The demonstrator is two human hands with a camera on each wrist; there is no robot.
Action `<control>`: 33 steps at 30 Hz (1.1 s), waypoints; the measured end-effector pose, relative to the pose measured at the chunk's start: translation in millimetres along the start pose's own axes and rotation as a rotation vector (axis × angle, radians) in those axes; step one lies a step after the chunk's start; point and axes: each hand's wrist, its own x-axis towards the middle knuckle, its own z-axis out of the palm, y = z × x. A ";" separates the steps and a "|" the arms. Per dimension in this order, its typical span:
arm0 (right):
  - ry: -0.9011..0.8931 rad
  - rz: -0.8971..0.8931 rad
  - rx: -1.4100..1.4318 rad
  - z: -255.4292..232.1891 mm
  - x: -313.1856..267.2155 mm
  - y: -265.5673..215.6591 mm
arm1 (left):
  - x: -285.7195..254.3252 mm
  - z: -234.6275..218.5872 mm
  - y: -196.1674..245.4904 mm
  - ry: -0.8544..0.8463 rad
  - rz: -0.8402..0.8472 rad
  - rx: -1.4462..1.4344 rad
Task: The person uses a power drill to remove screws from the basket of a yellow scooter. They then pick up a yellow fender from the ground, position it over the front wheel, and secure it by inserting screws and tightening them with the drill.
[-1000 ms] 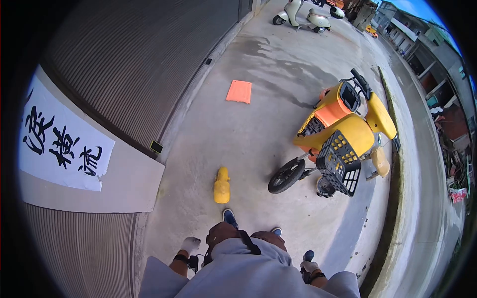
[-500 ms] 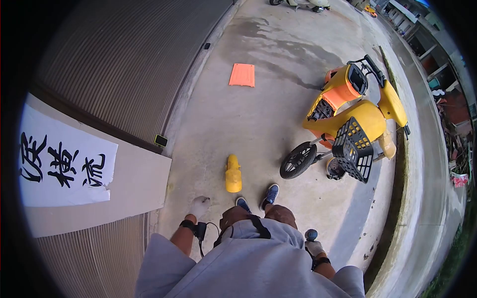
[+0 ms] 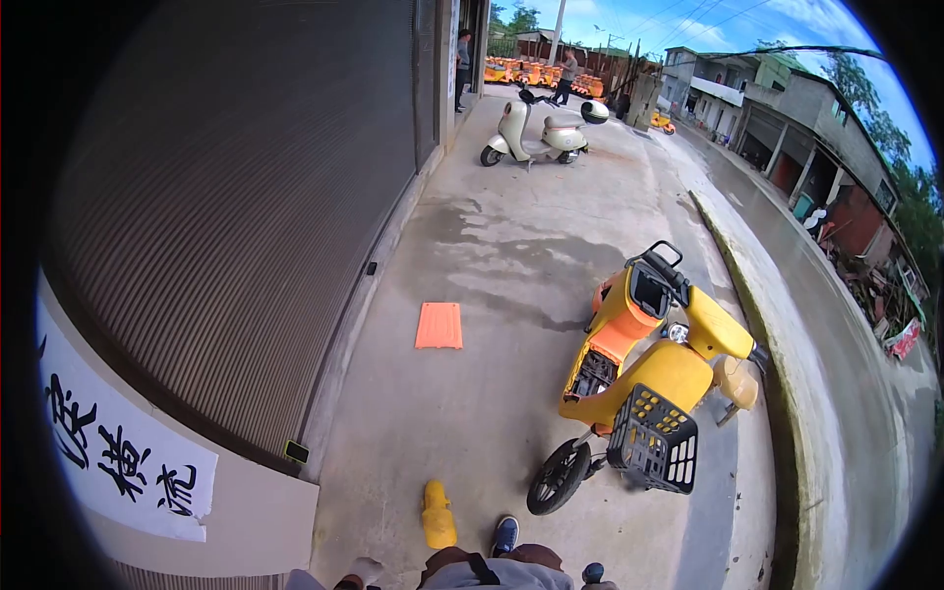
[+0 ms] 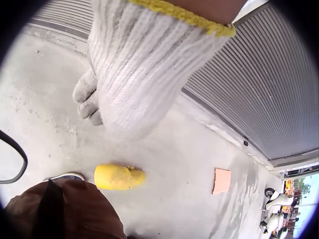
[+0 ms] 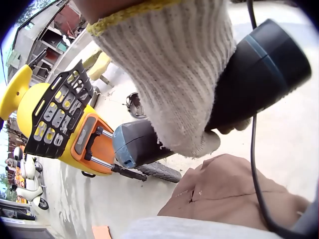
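Note:
My left hand, in a white knit glove with a yellow cuff, hangs at my side. Its visible fingers are loosely bent and hold nothing; the palm side is hidden. The gloved right hand grips a black, roughly cylindrical tool with blue bands, its fingers wrapped around the middle. In the head view only the tool's round dark end shows by the bottom edge. On the concrete before my feet lies a yellow plastic part, nearest to the left hand. To the right stands a yellow and orange scooter with a black front basket.
A flat orange panel lies on the ground farther ahead. Along the left runs a brown roller shutter; a raised curb borders the right. Beyond, a cream scooter is parked and a person stands.
The head view has tilted up, so the cream scooter and distant people now show, and the hands sit at the bottom edge. My feet have stepped. The right hand still grips the tool.

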 end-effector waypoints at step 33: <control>0.603 0.139 -0.481 141.7 319.4 256.3 | 274.7 290.6 -17.1 -0.161 -0.340 -1.715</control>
